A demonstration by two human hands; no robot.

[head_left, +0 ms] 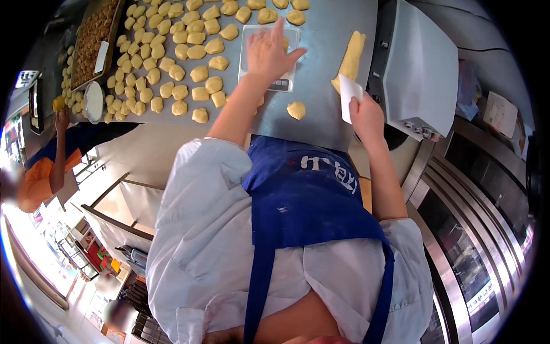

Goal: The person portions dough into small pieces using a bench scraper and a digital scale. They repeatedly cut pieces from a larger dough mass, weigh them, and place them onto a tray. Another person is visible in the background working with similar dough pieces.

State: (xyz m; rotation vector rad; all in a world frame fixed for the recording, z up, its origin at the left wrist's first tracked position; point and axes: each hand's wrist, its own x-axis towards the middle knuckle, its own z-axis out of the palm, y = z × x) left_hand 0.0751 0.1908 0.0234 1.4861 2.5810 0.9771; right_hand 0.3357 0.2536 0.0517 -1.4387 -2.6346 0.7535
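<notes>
My left hand (270, 53) is over a digital kitchen scale (275, 86), its thumb and index finger spread apart. A dough piece (285, 44) shows on the scale pan beside the fingers, partly hidden by them. In my right hand (368, 116) is a white dough scraper (350, 96), its edge at the near end of a long yellow dough strip (353, 53). One loose dough piece (296, 110) lies on the metal table (320, 81) between the two hands. Several rows of yellow dough pieces (196, 52) spread left of the scale.
A tray of brown filling (92, 43) and a white bowl (93, 102) stand at the table's left. Another person's hand (61, 118) holds something yellow there. A large light-coloured machine (419, 64) borders the table's right side. Steel-framed cabinets (468, 206) stand at right.
</notes>
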